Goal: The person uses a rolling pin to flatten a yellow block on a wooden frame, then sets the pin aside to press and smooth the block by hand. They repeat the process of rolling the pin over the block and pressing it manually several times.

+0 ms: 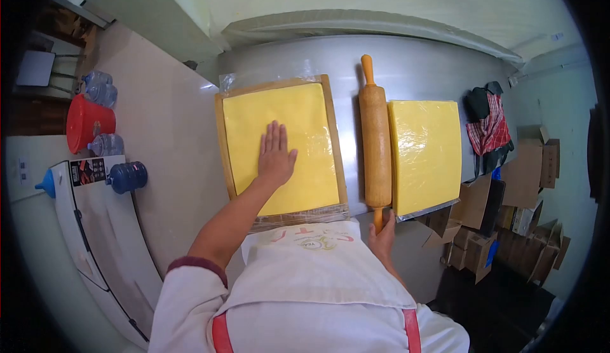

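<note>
A smooth yellow slab [298,108], perhaps dough or butter, lies inside a wooden frame [222,137] with clear plastic film around its edges. My left hand [276,161] rests flat on the middle of the slab, fingers stretched out and holding nothing. To the right of the frame, a large wooden rolling pin [375,146] lies lengthwise on the metal table. The near handle of the pin is in my right hand [382,242], fingers closed around it. Beside the pin stands a thick, film-wrapped yellow stack [427,153].
The steel table [286,54] ends at a covered wall. A red checked cloth [490,127] with dark fabric lies at its right end. Cardboard boxes [530,162] are piled below right. Far left on the floor stand a red bucket [89,124] and several water jugs [127,177].
</note>
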The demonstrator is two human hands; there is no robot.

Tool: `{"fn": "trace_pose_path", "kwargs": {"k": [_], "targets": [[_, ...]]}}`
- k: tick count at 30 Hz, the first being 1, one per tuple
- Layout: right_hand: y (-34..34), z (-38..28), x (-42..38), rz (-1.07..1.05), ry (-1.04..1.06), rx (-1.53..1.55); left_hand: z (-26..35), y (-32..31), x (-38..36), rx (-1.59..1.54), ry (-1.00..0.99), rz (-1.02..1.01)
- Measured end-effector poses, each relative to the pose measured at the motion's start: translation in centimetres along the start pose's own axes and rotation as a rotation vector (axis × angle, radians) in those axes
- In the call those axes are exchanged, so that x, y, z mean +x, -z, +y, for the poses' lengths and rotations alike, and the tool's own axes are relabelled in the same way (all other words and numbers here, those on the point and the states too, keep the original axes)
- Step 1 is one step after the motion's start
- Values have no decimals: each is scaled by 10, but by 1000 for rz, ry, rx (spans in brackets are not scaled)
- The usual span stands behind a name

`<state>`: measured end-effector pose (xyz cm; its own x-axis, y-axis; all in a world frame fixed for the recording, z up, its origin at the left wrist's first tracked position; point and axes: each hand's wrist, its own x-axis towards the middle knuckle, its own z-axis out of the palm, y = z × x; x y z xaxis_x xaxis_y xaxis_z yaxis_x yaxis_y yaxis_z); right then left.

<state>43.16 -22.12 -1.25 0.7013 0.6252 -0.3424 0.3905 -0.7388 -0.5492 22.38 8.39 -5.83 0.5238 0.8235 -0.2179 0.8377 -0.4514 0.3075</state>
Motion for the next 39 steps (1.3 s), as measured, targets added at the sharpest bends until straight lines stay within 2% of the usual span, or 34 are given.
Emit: {"fn": "trace_pose_path", "kwargs": {"k": [1,2,4,7,10,12,16,18,20,21,23,26,29,32,35,39], "targets": [[-3,9,1,-94,-180,53,11,-3,16,29,-30,15],[-9,19,12,-143,-87,-142,20,-5,33,43,-70,27],[-17,7,37,-88,-111,-79,33,-8,54,74,-150,50],[-38,21,51,-15,-106,-67,47,-12,67,57,-134,57],[-29,34,51,3,-40,-104,28,-12,10,49,-227,67],[-14,16,29,-8,-11,-35,7,-12,-47,12,-144,68],[-2,14,10,-166,113,-275,-54,-6,-142,34,109,8],[2,2,12,-251,206,-357,-97,-20,-175,-15,257,41],[4,-15,29,-346,318,-549,-125,-5,-199,6,239,244],[6,-23,39,-400,366,-646,-126,10,-203,113,246,266],[11,-40,61,-386,588,-601,-125,47,-198,323,254,303],[28,-65,88,-452,806,-470,-139,71,-191,138,288,-101],[23,-67,93,-517,659,-165,-145,47,-217,168,199,-160],[-8,-58,96,-257,560,-608,-149,37,-225,140,124,-57],[-15,-71,113,-199,592,-591,-158,37,-209,121,100,-20],[-26,-109,170,-184,638,-594,-174,57,-142,233,95,39]]}}
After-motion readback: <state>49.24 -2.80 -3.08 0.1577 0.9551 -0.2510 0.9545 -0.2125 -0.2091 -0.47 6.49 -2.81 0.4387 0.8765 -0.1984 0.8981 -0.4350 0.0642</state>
